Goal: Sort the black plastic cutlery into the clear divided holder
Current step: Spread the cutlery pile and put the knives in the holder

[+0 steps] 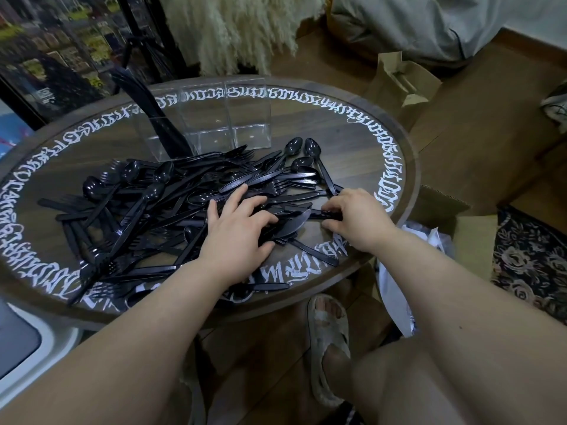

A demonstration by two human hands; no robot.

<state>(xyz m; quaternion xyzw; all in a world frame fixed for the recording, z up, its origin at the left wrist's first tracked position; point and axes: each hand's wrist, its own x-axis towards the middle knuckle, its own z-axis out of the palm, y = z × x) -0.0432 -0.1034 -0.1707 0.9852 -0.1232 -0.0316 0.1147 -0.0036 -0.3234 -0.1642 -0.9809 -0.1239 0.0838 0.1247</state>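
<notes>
Big tangled heap of black cutlery (171, 204) (forks, spoons, knives mixed) spread across round wooden table (352, 139) with white lettering round the rim. Clear divided holder (214, 118) upright at far side of table, just behind the heap; leftmost compartment already holding a bundle of black pieces (159, 118) leaning out left, other compartments looking bare.

Left hand (237, 233) palm down on the near-right part of the heap, fingers spread and slightly curled, thumb and forefinger closing round a knife (288, 227). Right hand (356, 219) just beside it, fingers curled, pinching a black handle (325, 213) near the table's right edge. Sorting barely begun, judging by heap size.

Risks: pieces interlocked, so pulling one likely to drag neighbours; several handles lying close to or over the near rim, easily knocked to the floor. Fork tines snagging on each other, thin plastic possibly snapping under a hard tug. Leaning bundle could tip the light holder if bumped.

Room: table mostly covered by the heap, bare wood only at far right and around the holder. Reach to holder passes over the whole heap. Cardboard boxes (399, 81) and white plastic bag (395, 289) near the right edge, sandalled foot (328, 348) below the table.
</notes>
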